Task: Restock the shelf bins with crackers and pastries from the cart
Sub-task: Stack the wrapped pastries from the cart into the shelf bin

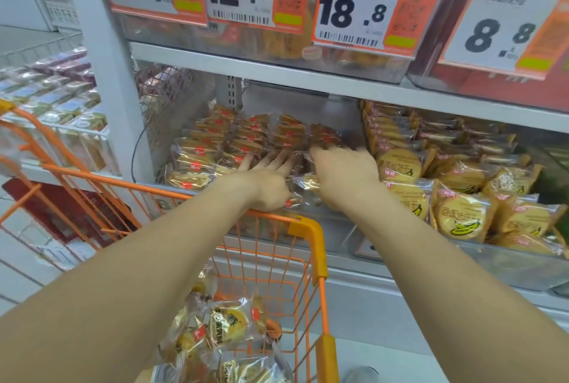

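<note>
Both bare arms reach forward over the orange wire shopping cart [311, 230] into the lower shelf bin

Left hand [268, 181]: fingers straight and spread, lying flat on the clear-wrapped brown pastry packets with small red labels [234, 142] stacked in the bin; holds nothing, only presses or rests on the top layer. Its wrist sits just above the cart's front rim

Right hand [343, 173]: just beside the left hand, to its right, knuckles up, fingers curled down at the far end onto one clear-wrapped brown packet [323, 134] at the right edge of the same stack. Fingertips are blurred and partly hidden; they look pinched on the packet, but the exact hold cannot be told

Ahead of and left of both hands: the rest of the pastry stack, in rows reaching to the back of the bin

Right of the right hand, in the neighbouring clear bin: round yellow crackers in clear wrappers printed with a banana [462, 216], piled loosely

Below the forearms, inside the cart: clear-wrapped round golden pastries with dark print [229, 322], lying in a heap

Above the hands, on the upper shelf edge: white and orange price cards [360, 10] reading 8.8, 12.8, 18.8, 8.8
</note>
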